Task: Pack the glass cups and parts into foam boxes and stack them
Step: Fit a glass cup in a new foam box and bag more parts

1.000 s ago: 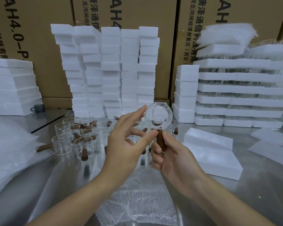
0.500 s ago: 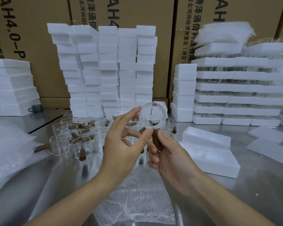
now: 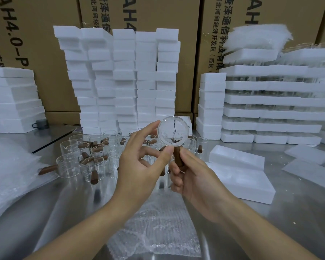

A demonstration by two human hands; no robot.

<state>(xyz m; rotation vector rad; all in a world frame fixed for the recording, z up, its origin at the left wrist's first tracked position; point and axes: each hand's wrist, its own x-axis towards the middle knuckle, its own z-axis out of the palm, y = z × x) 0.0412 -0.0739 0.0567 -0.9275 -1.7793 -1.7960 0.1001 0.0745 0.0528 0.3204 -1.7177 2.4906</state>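
Observation:
I hold a glass cup with a brown wooden handle up in front of me, its round base turned toward the camera. My right hand grips the handle from below. My left hand touches the cup's rim with thumb and fingertips. Behind the hands, several more glass cups with wooden handles stand on the steel table. A sheet of bubble wrap lies below my hands. Two foam boxes lie to the right.
Tall stacks of small foam blocks stand at the back centre. Layered foam trays with glassware rise at the right, flat foam boards at the left. A pile of plastic bags covers the left table. Cardboard cartons form the back wall.
The cup has shifted slightly left and down between my hands and turned a little; both hands keep their hold on it.

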